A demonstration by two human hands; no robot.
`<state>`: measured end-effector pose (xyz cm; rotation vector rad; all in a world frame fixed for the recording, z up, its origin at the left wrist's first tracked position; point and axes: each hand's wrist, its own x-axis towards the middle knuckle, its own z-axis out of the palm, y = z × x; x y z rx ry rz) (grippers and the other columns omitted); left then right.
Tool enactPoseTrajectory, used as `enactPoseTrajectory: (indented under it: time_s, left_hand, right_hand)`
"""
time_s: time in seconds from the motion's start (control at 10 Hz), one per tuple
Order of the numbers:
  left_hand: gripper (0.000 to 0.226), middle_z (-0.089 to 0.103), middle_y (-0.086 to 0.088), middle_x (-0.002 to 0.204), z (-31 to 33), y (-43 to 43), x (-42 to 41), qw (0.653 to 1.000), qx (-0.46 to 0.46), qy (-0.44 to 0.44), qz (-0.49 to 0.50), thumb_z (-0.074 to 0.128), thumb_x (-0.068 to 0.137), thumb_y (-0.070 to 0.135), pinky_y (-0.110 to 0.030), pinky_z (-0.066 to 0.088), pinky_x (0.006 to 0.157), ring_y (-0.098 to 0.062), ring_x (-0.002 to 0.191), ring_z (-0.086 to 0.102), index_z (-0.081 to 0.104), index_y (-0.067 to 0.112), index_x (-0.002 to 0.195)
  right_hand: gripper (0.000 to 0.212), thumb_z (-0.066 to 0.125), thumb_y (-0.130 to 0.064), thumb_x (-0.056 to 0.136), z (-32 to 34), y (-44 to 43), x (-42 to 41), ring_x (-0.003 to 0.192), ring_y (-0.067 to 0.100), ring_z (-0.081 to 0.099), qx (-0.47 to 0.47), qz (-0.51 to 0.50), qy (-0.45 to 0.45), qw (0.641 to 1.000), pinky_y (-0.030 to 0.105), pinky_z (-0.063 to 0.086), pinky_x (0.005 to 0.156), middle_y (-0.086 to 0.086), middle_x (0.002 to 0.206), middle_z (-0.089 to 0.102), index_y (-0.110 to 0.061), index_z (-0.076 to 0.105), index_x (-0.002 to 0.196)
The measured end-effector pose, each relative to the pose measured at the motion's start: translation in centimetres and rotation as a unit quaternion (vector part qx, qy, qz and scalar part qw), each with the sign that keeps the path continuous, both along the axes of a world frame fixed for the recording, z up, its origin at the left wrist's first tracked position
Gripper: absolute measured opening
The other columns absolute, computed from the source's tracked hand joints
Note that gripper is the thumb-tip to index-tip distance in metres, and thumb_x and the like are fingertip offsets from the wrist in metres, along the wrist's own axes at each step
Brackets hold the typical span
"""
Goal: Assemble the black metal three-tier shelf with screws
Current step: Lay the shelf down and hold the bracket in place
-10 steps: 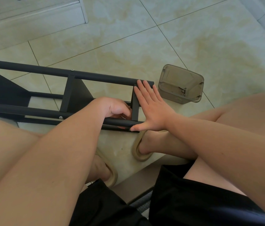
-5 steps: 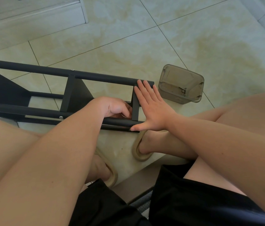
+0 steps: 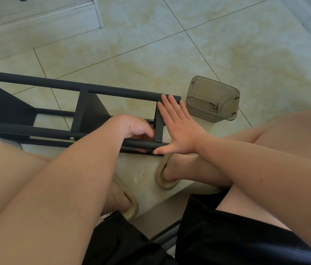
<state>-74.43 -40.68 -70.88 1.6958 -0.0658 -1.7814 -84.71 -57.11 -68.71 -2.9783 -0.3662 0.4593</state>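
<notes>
the black metal shelf [image 3: 112,91] lies on its side on the tile floor [image 3: 150,44], running from the 9 o'clock edge of the view to the centre, its end just ahead of the person's knees. the right hand [image 3: 181,131] is flat against that end, fingers straight and together over the upright bar, fingertips on the far rail, thumb on the near rail. the left hand [image 3: 133,127], at 9 o'clock of the right, reaches between the rails with fingers curled; whether it holds anything cannot be told. a clear plastic container [image 3: 190,104] with a few screws [image 3: 215,108] sits at 2 o'clock of the right hand.
</notes>
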Motion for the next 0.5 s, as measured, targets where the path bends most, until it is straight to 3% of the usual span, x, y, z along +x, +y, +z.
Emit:
enactPoseTrajectory:
  time_s: [0.1, 0.5]
  left_hand:
    - [0.022, 0.072, -0.016, 0.093, -0.06, -0.13, -0.02, 1.000, -0.020, -0.024, 0.005, 0.058, 0.092, 0.001, -0.036, 0.058, 0.077, -0.028, 0.081, 0.070, 0.071, 0.002, 0.110]
    - [0.027, 0.069, -0.018, 0.109, -0.50, 0.13, -0.01, 0.997, -0.046, -0.056, -0.006, 0.058, 0.089, -0.004, -0.038, 0.049, 0.095, -0.028, 0.099, 0.064, 0.070, 0.000, 0.113]
  right_hand:
    - [0.139, 0.029, -0.099, 0.067, 0.05, 0.01, -0.06, 0.153, 0.031, -0.025, -0.001, -0.001, 0.003, 1.000, 0.048, -0.015, 0.124, 0.015, 0.167, -0.021, -0.004, -0.010, 0.160]
    - [0.140, 0.028, -0.099, 0.066, 0.08, 0.03, -0.05, 0.153, 0.031, -0.025, 0.003, -0.003, 0.005, 1.000, 0.049, -0.014, 0.125, 0.015, 0.167, -0.021, -0.004, -0.009, 0.160]
